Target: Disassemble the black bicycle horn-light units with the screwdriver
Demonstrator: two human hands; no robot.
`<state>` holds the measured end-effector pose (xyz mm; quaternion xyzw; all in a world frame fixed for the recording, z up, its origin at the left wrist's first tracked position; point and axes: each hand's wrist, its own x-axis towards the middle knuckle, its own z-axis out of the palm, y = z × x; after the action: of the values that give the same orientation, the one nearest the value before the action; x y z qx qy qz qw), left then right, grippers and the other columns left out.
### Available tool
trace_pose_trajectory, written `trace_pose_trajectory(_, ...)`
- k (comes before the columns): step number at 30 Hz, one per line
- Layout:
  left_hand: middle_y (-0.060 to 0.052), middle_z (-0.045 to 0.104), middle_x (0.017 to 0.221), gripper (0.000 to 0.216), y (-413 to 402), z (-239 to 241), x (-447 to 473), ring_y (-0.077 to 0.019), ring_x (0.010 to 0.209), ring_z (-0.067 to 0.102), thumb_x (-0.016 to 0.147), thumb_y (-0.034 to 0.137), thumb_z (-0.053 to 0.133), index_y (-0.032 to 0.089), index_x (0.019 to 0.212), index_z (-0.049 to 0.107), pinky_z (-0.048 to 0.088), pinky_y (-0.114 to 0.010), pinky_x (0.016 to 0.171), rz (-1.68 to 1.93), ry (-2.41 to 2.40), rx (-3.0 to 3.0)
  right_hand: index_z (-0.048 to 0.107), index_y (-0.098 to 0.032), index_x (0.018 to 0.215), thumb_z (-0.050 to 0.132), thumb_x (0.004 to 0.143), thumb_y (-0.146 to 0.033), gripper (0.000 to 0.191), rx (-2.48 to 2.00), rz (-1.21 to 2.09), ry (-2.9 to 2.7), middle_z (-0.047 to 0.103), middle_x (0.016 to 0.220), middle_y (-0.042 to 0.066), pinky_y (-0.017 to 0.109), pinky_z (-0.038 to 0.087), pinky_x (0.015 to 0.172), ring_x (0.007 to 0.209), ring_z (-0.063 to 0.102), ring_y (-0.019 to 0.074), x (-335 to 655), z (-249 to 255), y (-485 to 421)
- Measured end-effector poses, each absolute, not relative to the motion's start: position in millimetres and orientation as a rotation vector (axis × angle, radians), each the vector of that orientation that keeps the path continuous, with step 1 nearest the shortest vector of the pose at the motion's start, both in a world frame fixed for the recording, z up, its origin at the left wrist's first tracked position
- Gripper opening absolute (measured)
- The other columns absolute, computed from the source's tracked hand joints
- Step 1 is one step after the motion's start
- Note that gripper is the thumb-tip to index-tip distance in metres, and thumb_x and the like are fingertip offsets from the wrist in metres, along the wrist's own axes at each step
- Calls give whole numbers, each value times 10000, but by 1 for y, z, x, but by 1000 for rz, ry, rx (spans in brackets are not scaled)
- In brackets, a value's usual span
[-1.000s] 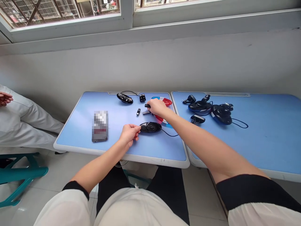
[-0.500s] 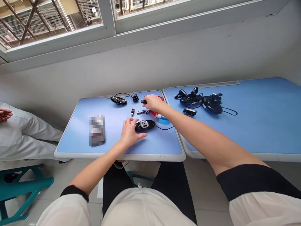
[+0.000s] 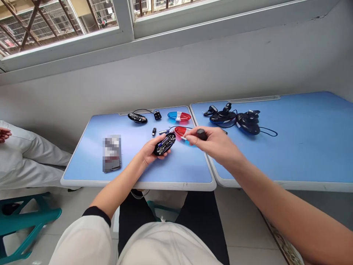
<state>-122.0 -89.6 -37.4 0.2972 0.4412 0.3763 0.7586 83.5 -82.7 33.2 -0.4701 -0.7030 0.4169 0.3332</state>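
My left hand (image 3: pixel 151 150) is closed round an oval black light housing (image 3: pixel 164 144), raised over the table. Its open side faces up, showing circuit parts and blue batteries. To its right, my right hand (image 3: pixel 212 141) grips what looks like a screwdriver (image 3: pixel 202 134); its thick black handle shows, while the tip is hidden by the fingers. Partly behind that hand lies a red and blue clear cover (image 3: pixel 181 131). A second red and blue cover (image 3: pixel 179 116) rests farther back. Near the housing are a loose battery (image 3: pixel 163 131) and a small black clip (image 3: pixel 154 131).
Another opened oval housing (image 3: pixel 137 117) is wired to a small button box (image 3: pixel 157 115) at the back. A pixelated phone-like object (image 3: pixel 112 154) lies at left. Black assembled units (image 3: pixel 248 122) with cables stand on the right table (image 3: pixel 303 147). A seated person's legs (image 3: pixel 33 154) are at far left.
My left hand has picked up the housing and turned its open side upward. My right hand has drawn back toward me and right with the black-handled tool, uncovering the rear cover.
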Motion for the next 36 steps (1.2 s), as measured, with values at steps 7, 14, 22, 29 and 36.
trace_pose_trajectory(7,-89,645,681,445,-83,-52,-124,-145,506,590,901,525,415,125,994,588,385,-198,382,862,773,541,674,-176,756,578,744,-340,191,-1284,966,-1879,502,572,-19,264,333,538,542,415,114,63,2,-76)
trace_pose_trajectory(14,-45,600,637,432,-88,-52,-119,-122,488,545,862,552,487,137,933,579,352,-185,364,962,830,595,618,-192,804,569,765,-235,76,-1093,683,-2012,613,716,12,257,382,592,623,509,133,43,-8,-75)
trace_pose_trajectory(22,19,497,555,455,-94,-51,-112,-78,442,446,759,593,608,146,717,539,346,-203,387,1041,949,614,588,-197,763,546,789,-186,51,-1007,638,-2283,624,683,19,253,356,575,601,540,142,24,-23,-79)
trace_pose_trajectory(29,23,504,578,403,-98,-51,-111,-79,475,431,768,557,605,167,738,509,316,-195,402,1055,958,687,551,-199,759,525,744,-150,57,-1059,585,-2429,617,660,7,244,297,537,577,511,136,22,-17,-76)
trace_pose_trajectory(36,43,480,611,275,-99,-50,-103,-68,538,424,814,398,581,169,716,465,322,-188,482,1162,1050,631,587,-209,857,494,653,-139,235,-1193,300,-2586,601,600,0,256,191,477,507,435,146,16,-18,-84)
